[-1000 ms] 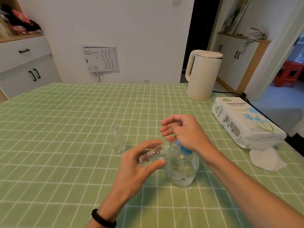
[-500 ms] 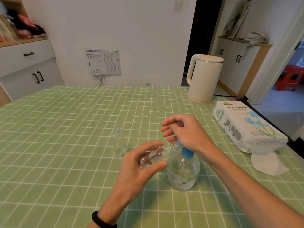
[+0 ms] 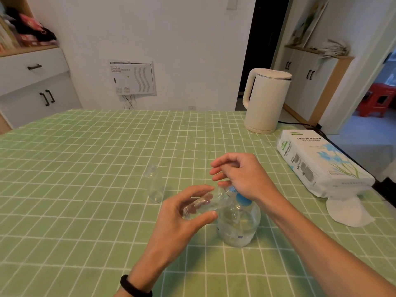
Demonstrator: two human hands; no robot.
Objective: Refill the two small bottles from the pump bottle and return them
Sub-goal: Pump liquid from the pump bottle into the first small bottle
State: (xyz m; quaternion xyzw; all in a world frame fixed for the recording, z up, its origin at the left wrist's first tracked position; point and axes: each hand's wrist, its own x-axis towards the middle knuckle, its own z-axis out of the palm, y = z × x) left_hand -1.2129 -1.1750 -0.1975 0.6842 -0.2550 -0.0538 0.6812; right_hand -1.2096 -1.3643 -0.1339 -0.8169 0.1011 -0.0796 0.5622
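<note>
Head view. A table [image 3: 85, 211] covered in a green cloth with a white grid filled the lower field. At its far right corner stood a cream electric kettle [image 3: 266, 101], handle to the left and lid closed. Nearer along the right edge lay a white tissue pack [image 3: 317, 159] printed with blue flowers, and a loose tissue sheet [image 3: 347, 213] lay flat against its near end. Near the table's centre, toward the viewer, the clear pump bottle [image 3: 240, 228] stood upright on the cloth, partly filled with clear liquid; its blue pump head [image 3: 243, 199] showed just beneath the right wrist. The right hand [image 3: 242, 176] lay over that pump head with its heel above it, fingers loosely extended to the left and closed round nothing visible; whether the palm actually bore down on the pump could not be told. The left hand [image 3: 182, 221], reaching in from below, gripped the held small bottle [image 3: 205, 205] between the thumb underneath and the curled fingers above. This bottle was clear, tilted almost horizontal, its base toward the left and its mouth brought up against the pump bottle's neck, just beside the pump head; the spout itself was hidden by the hands. The second small bottle [image 3: 154, 185], also clear and uncapped, stood upright on the cloth to the left of both hands, apart from them and untouched. A black wristband [image 3: 135, 288] circled the left wrist at the bottom edge.
</note>
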